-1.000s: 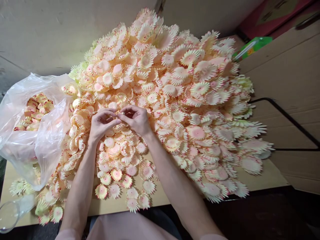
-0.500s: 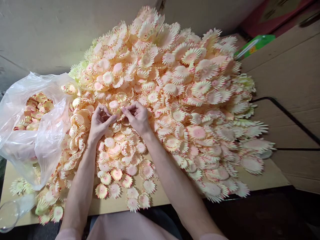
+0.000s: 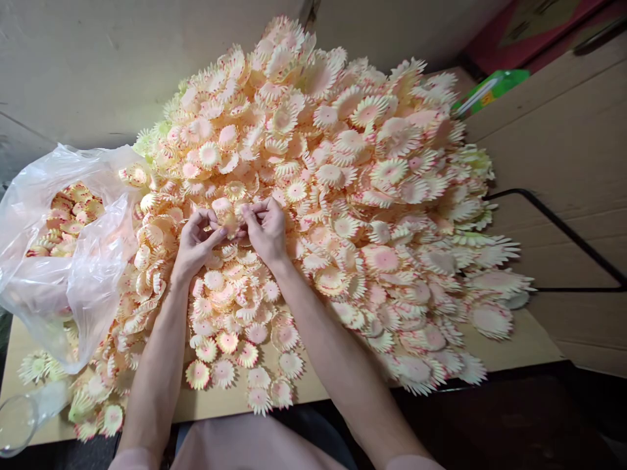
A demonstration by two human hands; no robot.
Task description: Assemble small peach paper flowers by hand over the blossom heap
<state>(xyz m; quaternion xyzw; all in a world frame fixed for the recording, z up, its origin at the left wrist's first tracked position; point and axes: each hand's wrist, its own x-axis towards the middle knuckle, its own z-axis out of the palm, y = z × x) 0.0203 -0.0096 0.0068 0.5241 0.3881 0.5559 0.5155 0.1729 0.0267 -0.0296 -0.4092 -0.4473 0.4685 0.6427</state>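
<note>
Between my two hands is a small cream artificial flower petal piece (image 3: 231, 225), blurred and partly hidden by the fingers. My left hand (image 3: 196, 240) pinches its left side with thumb and fingertips. On the other side, my right hand (image 3: 267, 230) is closed in a pinch at its edge. Under and around both hands spreads a large heap of similar petal pieces (image 3: 382, 258), cream with pinkish centres and red-flecked, toothed edges. Several single pieces (image 3: 223, 373) lie flat on the table between my forearms.
A clear plastic bag (image 3: 98, 274) at the left holds more red-edged pieces. A transparent round container (image 3: 18, 424) lies at the table's (image 3: 529, 339) front left corner. Cardboard (image 3: 553, 163) with a black bar (image 3: 573, 228) stands on the right. A wall (image 3: 122, 59) closes off the back.
My right hand has shifted slightly left. A petal piece now shows more plainly between my fingertips, raised a little. The view has moved slightly.
</note>
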